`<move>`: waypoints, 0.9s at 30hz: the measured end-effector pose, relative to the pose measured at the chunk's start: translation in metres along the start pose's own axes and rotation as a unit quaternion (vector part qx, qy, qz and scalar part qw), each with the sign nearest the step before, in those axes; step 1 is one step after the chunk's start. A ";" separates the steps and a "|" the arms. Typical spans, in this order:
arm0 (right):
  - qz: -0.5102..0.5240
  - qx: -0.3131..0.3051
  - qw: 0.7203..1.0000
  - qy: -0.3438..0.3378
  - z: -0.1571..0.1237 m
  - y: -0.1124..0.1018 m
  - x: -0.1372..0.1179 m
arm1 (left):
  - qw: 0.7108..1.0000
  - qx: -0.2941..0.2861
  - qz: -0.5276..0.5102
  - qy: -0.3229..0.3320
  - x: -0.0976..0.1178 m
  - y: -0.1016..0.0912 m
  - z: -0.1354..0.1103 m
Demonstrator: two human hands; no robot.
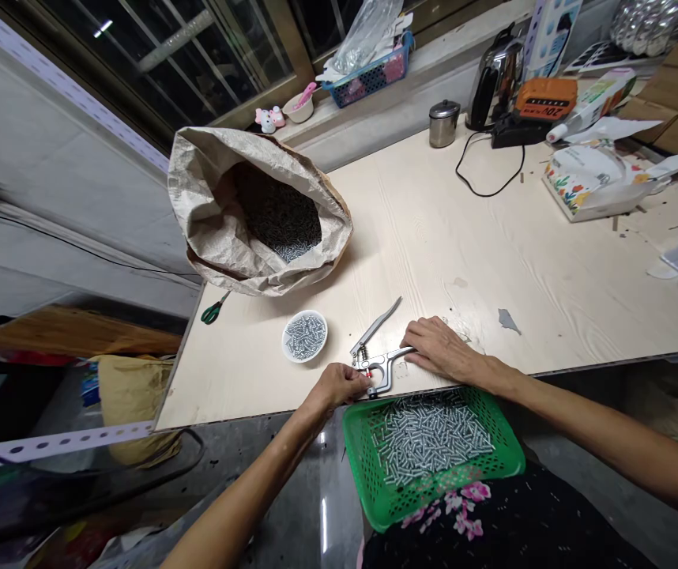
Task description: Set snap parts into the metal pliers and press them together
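Note:
Hand pliers (382, 365) with grey handles, a coil spring and a red part at the jaws lie at the table's front edge, handles spread wide. My right hand (442, 348) has its fingers closed on the end of the lower handle. At the jaws, my left hand (344, 385) pinches with thumb and fingertips; whatever is between them is too small to make out. Just below sits a green basket (368, 494) on the lap, full of small silvery spring-like pieces (434, 435). A white bowl (285, 348) of small metal pieces (305, 335) stands left of the pliers.
A large open sack (209, 213) of small metal pieces stands at the back left. Green-handled scissors (212, 313) lie at the left edge. Farther back are a metal canister (444, 124), a kettle (496, 79), a black cable (487, 194) and a tissue box (588, 186).

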State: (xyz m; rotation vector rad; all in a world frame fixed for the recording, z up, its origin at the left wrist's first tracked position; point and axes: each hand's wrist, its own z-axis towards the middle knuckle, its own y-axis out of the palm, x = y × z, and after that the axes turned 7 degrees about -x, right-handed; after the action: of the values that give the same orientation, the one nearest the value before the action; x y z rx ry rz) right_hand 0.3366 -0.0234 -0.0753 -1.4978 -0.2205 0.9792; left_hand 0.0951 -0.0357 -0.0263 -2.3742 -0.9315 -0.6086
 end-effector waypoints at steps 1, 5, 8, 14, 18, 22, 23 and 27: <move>0.006 -0.002 1.000 -0.004 0.000 -0.003 0.001 | 1.000 0.003 0.000 0.005 -0.001 0.001 0.000; -0.010 0.008 1.000 -0.023 0.011 -0.016 0.016 | 1.000 0.006 0.006 0.013 -0.004 0.002 0.001; -0.036 -0.014 0.999 -0.026 0.030 -0.018 0.031 | 1.000 0.001 0.015 0.002 -0.004 0.002 0.002; -0.052 -0.048 0.997 -0.005 0.061 -0.016 0.042 | 1.000 -0.006 0.017 0.007 -0.002 0.004 0.002; -0.038 -0.054 0.997 -0.045 0.054 -0.019 0.042 | 1.000 0.008 0.004 0.010 -0.002 0.006 0.000; -0.020 -0.070 0.994 -0.085 0.039 -0.021 0.046 | 1.000 0.008 0.004 0.007 -0.003 0.008 0.000; -0.017 -0.073 0.993 -0.091 0.036 -0.022 0.046 | 1.000 0.009 0.004 0.008 -0.003 0.008 0.000; -0.017 -0.084 0.992 -0.089 0.033 -0.028 0.039 | 1.000 0.015 0.003 0.014 -0.004 0.008 0.002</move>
State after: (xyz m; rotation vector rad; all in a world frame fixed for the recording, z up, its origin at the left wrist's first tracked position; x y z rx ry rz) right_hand 0.3499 0.0322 -0.0631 -1.5541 -0.4657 1.0896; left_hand 0.0988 -0.0419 -0.0330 -2.3360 -0.9137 -0.6203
